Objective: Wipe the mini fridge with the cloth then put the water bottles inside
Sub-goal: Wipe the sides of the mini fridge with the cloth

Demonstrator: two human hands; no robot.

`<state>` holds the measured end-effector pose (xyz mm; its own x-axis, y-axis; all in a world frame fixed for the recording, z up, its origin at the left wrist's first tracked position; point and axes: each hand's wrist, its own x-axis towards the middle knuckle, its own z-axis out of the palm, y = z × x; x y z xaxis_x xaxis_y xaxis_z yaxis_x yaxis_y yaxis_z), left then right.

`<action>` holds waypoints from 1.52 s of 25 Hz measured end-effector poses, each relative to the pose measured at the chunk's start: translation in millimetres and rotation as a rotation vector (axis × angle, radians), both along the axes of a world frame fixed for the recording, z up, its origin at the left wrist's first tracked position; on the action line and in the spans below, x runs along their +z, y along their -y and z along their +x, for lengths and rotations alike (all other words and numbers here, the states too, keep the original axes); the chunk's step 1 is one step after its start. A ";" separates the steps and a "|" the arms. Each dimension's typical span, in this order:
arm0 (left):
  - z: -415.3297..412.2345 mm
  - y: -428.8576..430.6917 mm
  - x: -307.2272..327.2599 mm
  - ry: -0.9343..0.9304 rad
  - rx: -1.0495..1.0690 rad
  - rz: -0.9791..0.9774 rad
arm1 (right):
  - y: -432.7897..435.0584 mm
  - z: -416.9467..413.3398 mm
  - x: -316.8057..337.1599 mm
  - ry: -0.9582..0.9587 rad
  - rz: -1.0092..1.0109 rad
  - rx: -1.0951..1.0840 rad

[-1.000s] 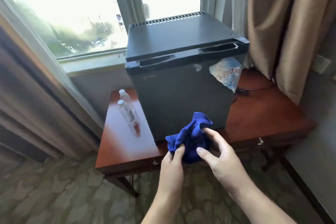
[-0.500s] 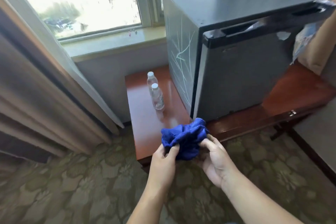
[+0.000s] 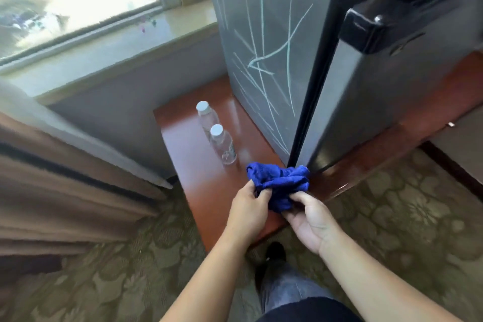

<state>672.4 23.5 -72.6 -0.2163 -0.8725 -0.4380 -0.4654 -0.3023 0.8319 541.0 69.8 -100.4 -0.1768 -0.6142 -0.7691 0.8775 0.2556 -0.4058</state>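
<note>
A dark grey mini fridge (image 3: 366, 81) stands on a red-brown wooden table (image 3: 198, 172), its door closed. Pale chalk-like streaks (image 3: 264, 65) cross the fridge's left side panel. Two clear water bottles with white caps stand upright left of the fridge, one nearer (image 3: 223, 144) and one farther (image 3: 207, 115). A crumpled blue cloth (image 3: 281, 184) is held over the table's front corner, just below the fridge's front-left bottom corner. My left hand (image 3: 247, 213) grips its left side and my right hand (image 3: 308, 219) grips it from below and right.
A window sill (image 3: 109, 47) and wall run behind the table. Brown curtains (image 3: 60, 185) hang at the left. Patterned carpet (image 3: 392, 217) surrounds the table. My leg and shoe (image 3: 274, 256) show below the hands.
The view has swung left and closer, so the fridge's streaked left side now faces me. Both hands stay on the cloth, bunching it near the fridge's front-left corner.
</note>
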 end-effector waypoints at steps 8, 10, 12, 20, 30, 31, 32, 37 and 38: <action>-29.8 107.3 -56.2 0.076 -0.282 0.135 | 67.9 6.2 -34.4 0.072 0.168 -0.284; -33.7 122.3 -62.8 0.037 -0.317 0.154 | 74.9 13.4 -35.4 0.050 0.195 -0.349; -39.5 138.3 -57.7 -0.001 -0.362 0.141 | 80.2 22.1 -23.9 0.009 0.197 -0.457; -20.8 164.2 79.8 -0.427 -0.451 0.155 | 92.7 64.5 139.3 -0.397 0.016 -0.753; -20.2 183.1 219.1 -0.829 -0.514 -0.021 | 106.3 78.3 266.8 -0.793 -0.225 -0.892; -19.1 181.9 220.7 -0.834 -0.507 -0.034 | 106.9 78.5 265.0 -0.798 -0.229 -0.902; -17.0 180.5 222.0 -0.826 -0.502 -0.049 | 107.5 79.2 262.8 -0.802 -0.231 -0.908; -12.6 199.6 230.7 -0.783 -0.536 -0.104 | 122.9 84.2 272.5 -1.040 -0.127 -0.926; -13.6 207.1 235.3 -0.758 -0.537 -0.166 | 128.7 84.0 276.5 -1.151 -0.068 -0.918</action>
